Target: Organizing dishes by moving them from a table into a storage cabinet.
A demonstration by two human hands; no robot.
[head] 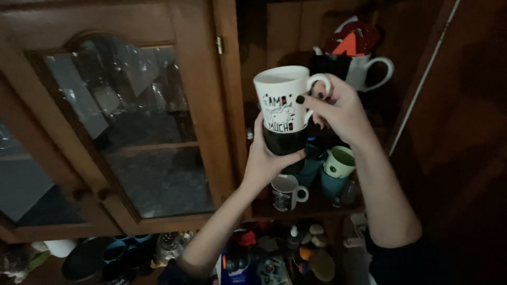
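A white mug [280, 97] with a black drawing and lettering sits stacked on a black mug [282, 143], both held up in front of an open wooden cabinet. My right hand [338, 108] grips the white mug by its handle, thumb on the side. My left hand [266, 158] wraps around the black mug from below. Behind them, on the cabinet shelf [311, 207], stand a white mug with a dark print [287, 191], a green mug [339, 161] and blue mugs [327, 184].
A closed cabinet door with a glass pane [127, 126] fills the left. A white mug with a red-and-black top [359, 63] sits higher in the cabinet. Below lie dark bowls [100, 258], small bottles and clutter [285, 248]. A dark open door [454, 116] is on the right.
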